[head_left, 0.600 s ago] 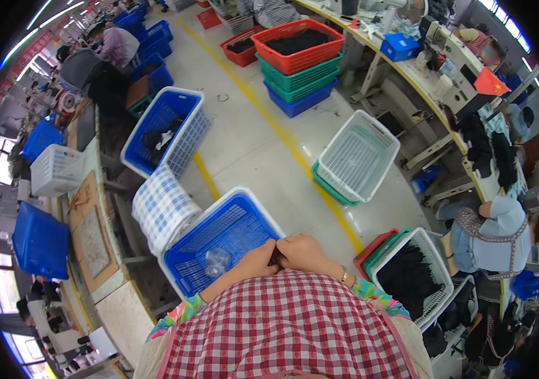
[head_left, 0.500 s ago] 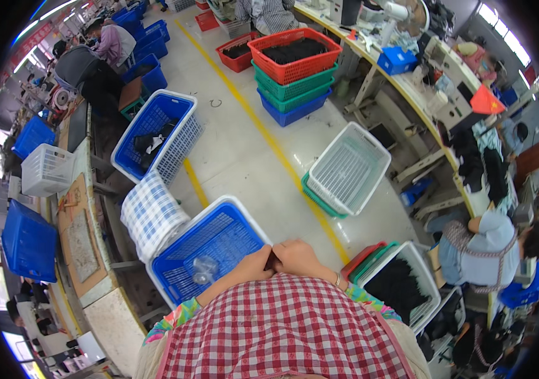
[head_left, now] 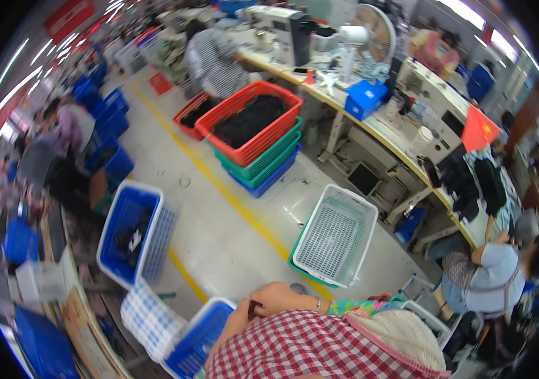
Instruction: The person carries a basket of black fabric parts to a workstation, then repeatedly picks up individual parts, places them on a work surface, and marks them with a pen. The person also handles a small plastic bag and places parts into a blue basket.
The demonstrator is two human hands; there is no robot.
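Close in front of my red-and-white checked apron (head_left: 276,344), both hands meet with their fingers curled together. My left hand (head_left: 236,321) is closed, its fingertips against the other hand. My right hand (head_left: 277,298), wearing a bracelet at the wrist, is closed too. Whatever may lie between the fingers is hidden. Below and left of my hands stands a blue basket with a white outer one (head_left: 201,344). A blue-and-white checked cloth (head_left: 151,319) hangs over its far side. Ahead to the right, a white basket (head_left: 336,235) sits on a green one.
A red basket of black pieces (head_left: 250,123) tops a stack on green and blue baskets. Farther left, a blue-lined basket (head_left: 132,237) holds dark items. Sewing tables (head_left: 370,123) run along the right, where a person in light blue (head_left: 494,271) sits. Yellow lines (head_left: 219,183) mark the floor.
My view has tilted up and swung toward the right, so the nearby baskets sit lower in it. Both hands stay joined before the apron, and my right forearm now lies more sideways.
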